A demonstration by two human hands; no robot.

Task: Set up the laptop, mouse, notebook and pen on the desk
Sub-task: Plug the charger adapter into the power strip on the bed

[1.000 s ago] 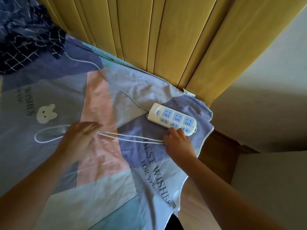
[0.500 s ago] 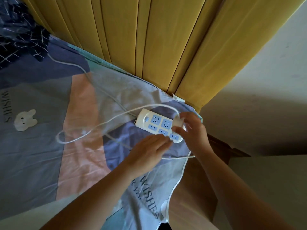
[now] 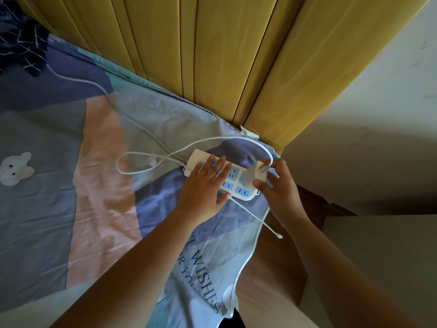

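Note:
A white power strip [image 3: 238, 185] with blue sockets lies on the patterned bed sheet [image 3: 71, 185] near the bed's right corner. My left hand [image 3: 203, 188] lies flat on the strip's left half with straight fingers. My right hand [image 3: 276, 185] pinches a white charger plug [image 3: 256, 174] just over the strip's right end. The charger's thin white cable [image 3: 151, 170] loops left over the sheet, and its free end [image 3: 280, 236] hangs past the bed edge. No laptop, mouse, notebook or pen is in view.
A yellow padded headboard [image 3: 212, 55] rises behind the bed. The strip's own cord [image 3: 94, 84] runs up left toward a dark patterned cloth [image 3: 19, 43]. Right of the bed are a wooden frame edge [image 3: 314, 204] and a pale wall [image 3: 378, 150].
My left hand moved from the sheet onto the power strip. My right hand brought the plug down closer to the strip's right end. The cable loop shifted right.

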